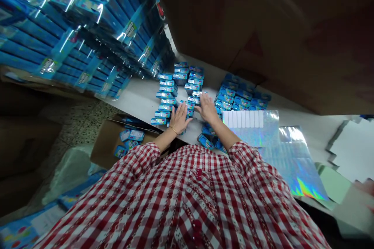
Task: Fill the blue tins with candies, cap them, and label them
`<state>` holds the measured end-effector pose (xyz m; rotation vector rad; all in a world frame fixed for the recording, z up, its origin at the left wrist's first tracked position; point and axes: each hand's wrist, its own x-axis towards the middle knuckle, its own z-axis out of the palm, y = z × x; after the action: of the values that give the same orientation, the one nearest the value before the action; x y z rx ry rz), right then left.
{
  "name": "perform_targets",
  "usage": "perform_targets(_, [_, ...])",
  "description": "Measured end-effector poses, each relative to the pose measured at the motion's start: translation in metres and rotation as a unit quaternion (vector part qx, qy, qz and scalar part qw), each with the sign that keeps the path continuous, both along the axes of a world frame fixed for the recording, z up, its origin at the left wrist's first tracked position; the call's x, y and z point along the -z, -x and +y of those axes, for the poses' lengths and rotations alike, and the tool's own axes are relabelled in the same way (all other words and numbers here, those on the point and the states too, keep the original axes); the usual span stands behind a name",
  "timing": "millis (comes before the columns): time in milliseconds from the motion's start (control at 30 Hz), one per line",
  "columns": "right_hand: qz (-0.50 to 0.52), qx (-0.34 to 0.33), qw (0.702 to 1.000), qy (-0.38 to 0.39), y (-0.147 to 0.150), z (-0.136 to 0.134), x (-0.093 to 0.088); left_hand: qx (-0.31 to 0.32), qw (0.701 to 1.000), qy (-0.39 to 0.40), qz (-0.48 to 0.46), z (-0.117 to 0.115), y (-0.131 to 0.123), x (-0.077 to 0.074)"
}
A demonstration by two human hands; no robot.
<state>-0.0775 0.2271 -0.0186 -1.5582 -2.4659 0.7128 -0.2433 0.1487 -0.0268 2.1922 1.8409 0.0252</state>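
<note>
Rows of small blue boxes [168, 97] lie on a white table [140, 99]. My left hand [179, 118] rests flat on the near end of a row, fingers stretched out. My right hand [207, 107] lies flat beside it, fingers spread over other small blue boxes [194, 99]. Neither hand grips anything. A further heap of blue boxes [239, 95] sits just right of my right hand. Red-checked sleeves cover both arms.
Shrink-wrapped stacks of blue packs [73, 27] tower at the left. A cardboard box [109, 140] with a few blue boxes stands on the floor below the table. Holographic sheets [289, 155] and white flat cartons [353, 148] lie at right. A large brown carton [277, 35] looms behind.
</note>
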Motion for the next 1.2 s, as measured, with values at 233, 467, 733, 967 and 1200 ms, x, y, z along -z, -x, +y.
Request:
perform_targets(233, [0.002, -0.055, 0.998, 0.014, 0.034, 0.022, 0.015, -0.031, 0.999, 0.006, -0.021, 0.023, 0.001, -0.002])
perform_targets(467, [0.111, 0.125, 0.977, -0.133, -0.107, -0.035, -0.018, 0.070, 0.981, -0.034, -0.178, 0.022, -0.040, -0.009])
perform_targets(733, [-0.042, 0.186, 0.964, -0.185, -0.285, -0.036, -0.016, 0.173, 0.969, 0.078, -0.161, 0.078, -0.199, -0.029])
perform_targets(967, [-0.158, 0.097, 0.970, -0.154, -0.290, -0.033, 0.009, 0.080, 0.977, 0.143, -0.134, 0.088, -0.244, -0.010])
perform_targets(1200, [-0.127, 0.064, 0.971, -0.194, -0.307, -0.048, 0.014, 0.066, 0.975, 0.155, -0.147, 0.091, -0.244, -0.017])
